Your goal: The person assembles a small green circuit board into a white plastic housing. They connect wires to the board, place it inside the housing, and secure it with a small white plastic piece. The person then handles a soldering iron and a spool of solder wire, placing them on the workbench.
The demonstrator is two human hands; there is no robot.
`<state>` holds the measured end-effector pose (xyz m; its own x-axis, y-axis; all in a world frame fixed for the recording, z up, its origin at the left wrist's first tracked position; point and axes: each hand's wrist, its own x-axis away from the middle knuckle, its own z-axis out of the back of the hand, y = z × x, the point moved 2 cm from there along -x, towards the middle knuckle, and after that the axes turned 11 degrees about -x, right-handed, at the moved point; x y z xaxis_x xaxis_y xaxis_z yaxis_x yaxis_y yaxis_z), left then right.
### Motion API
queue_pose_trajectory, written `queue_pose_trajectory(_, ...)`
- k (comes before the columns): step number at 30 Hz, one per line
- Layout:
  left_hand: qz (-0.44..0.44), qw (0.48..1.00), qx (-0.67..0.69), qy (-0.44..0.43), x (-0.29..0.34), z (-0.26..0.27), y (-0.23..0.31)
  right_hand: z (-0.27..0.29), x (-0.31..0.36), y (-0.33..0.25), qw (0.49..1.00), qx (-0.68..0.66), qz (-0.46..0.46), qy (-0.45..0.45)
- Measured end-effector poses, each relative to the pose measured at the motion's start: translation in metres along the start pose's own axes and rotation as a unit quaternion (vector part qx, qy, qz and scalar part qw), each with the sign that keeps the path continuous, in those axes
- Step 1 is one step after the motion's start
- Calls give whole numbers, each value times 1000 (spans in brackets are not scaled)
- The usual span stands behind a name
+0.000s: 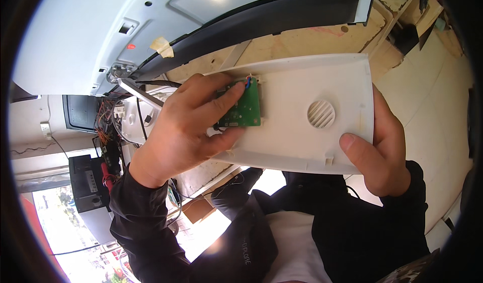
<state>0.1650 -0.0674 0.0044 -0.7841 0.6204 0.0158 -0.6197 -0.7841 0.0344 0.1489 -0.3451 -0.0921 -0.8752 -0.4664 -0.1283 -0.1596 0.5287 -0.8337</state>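
We are holding the white panel point(287, 101) lengthwise left-to-right, round vent point(321, 114) rightward, right fingers point(356, 149) clamping its right end, left fingers point(221, 107) seemingly pinching the green board point(250, 109).

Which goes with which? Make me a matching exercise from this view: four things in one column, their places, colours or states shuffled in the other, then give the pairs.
Things
1. Circuit board
2. Round vent
3. Right grip
4. Yellowish scrap

Places, colours, states
A. clasping the right-hand end of the white cover
B. at the edge of the large pale panel, upper left
C. green
D. white with slanted slats

Pairs: 1-C; 2-D; 3-A; 4-B
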Motion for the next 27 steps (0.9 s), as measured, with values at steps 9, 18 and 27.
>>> queue_pose_trajectory(9,-5,998,6,60,-1,-4,-1,-4,-6,0,998,-38,-35,42)
queue_pose_trajectory(18,55,996,66,24,10,2,-9,-6,-6,-5,994,-47,-78,65)
queue_pose_trajectory(27,78,985,141,68,32,12,-12,9,5,-11,936,302,115,141)
